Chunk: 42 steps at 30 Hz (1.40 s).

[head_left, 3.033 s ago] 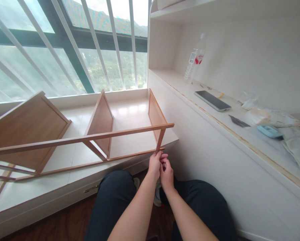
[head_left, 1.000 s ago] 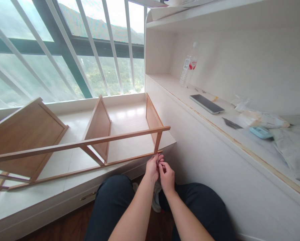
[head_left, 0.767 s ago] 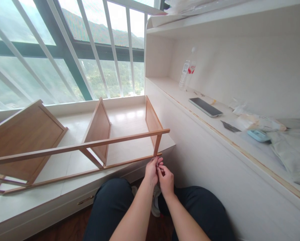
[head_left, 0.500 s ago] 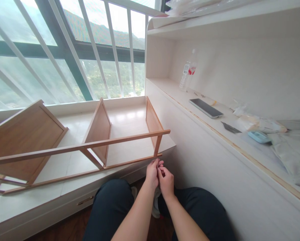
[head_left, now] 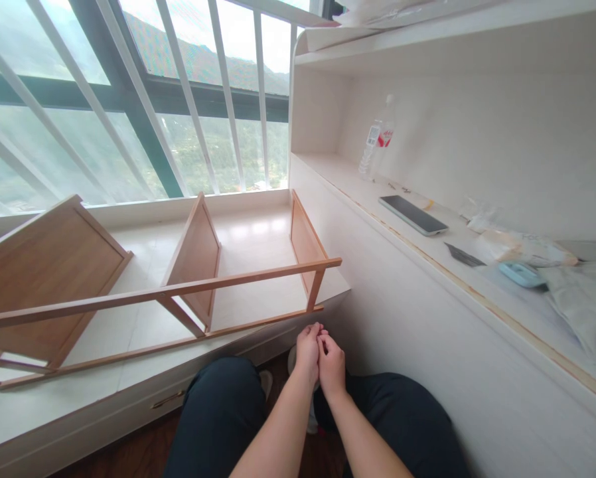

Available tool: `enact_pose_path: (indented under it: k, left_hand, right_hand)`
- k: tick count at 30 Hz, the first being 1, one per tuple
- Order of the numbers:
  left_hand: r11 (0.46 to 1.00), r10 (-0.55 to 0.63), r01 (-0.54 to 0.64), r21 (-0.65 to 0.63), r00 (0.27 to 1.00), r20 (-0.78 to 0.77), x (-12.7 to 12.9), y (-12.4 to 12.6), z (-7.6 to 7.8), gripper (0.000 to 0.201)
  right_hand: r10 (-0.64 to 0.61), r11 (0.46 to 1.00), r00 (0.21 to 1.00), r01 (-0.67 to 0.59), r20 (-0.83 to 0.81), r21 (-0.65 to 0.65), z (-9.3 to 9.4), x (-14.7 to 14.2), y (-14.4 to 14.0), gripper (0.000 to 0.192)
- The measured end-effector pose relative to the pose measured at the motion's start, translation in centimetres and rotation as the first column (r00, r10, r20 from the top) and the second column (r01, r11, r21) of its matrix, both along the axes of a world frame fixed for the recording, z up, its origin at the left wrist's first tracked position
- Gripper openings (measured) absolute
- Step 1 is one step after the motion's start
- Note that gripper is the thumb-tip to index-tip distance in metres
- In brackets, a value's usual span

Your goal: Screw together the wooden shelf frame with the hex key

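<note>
- The light brown wooden shelf frame (head_left: 168,292) lies on its side on the white window ledge (head_left: 258,239). Its long rails run left to right, and three upright panels stand between them.
- The frame's near right corner (head_left: 314,309) juts past the edge of the ledge, just above the two hands and apart from them.
- The left hand (head_left: 306,348) and the right hand (head_left: 332,362) are pressed together over the lap, fingertips touching. The fingers are curled in as if pinching something small, but whether a part sits between them cannot be told.
- Judging by this, the step in hand is work on a small fastener or fitting for that near right corner, with the piece being readied below the joint.
- The next move would call for lifting both hands to the corner, lining the piece up squarely with the lower rail, and steadying the frame, since it only rests on the ledge.
- On the white shelf (head_left: 358,192) to the right stand a clear plastic bottle with a red label (head_left: 377,139) and a dark flat phone (head_left: 412,214).
</note>
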State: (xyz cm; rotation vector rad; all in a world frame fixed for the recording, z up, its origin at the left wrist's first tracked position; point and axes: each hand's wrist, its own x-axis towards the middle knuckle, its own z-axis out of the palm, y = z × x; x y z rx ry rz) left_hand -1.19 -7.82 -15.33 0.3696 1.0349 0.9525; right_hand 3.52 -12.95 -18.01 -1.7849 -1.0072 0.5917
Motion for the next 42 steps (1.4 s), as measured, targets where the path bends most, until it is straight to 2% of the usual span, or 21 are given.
enact_pose_path:
  k: [3,7,16,28,35,42]
  left_hand:
    - [1.0,-0.012,0.012,0.016,1.0,0.016,0.2,0.0,0.5,0.016]
    - [0.999,-0.011,0.01,0.036,0.999,0.037,0.1,0.1,0.9,0.016]
    - [0.998,0.028,-0.03,0.046,0.999,0.045,-0.1,0.4,1.2,0.013]
    - [0.999,0.04,-0.038,-0.03,0.997,0.073,-0.2,1.4,2.2,0.013]
    - [0.996,0.064,-0.056,-0.064,0.99,0.129,0.2,1.6,2.7,0.013]
    - [0.995,0.094,-0.086,-0.053,0.981,0.169,0.4,1.3,2.8,0.015]
  right_hand:
    - [-0.023,0.999,0.999,0.025,-0.045,0.039,0.3,0.0,0.2,0.036]
    - [-0.034,0.996,0.994,0.042,-0.107,0.081,0.7,0.0,0.6,0.04]
    - [0.066,0.996,0.977,-0.052,-0.201,0.076,1.1,0.0,1.1,0.035]
    - [0.146,0.989,0.985,-0.145,-0.096,0.013,2.4,0.4,1.2,0.029]
    - [0.074,0.991,0.994,-0.064,-0.085,0.115,3.6,0.4,0.7,0.029]
    - [-0.056,0.979,0.991,0.078,-0.119,0.189,3.7,0.8,0.7,0.034]
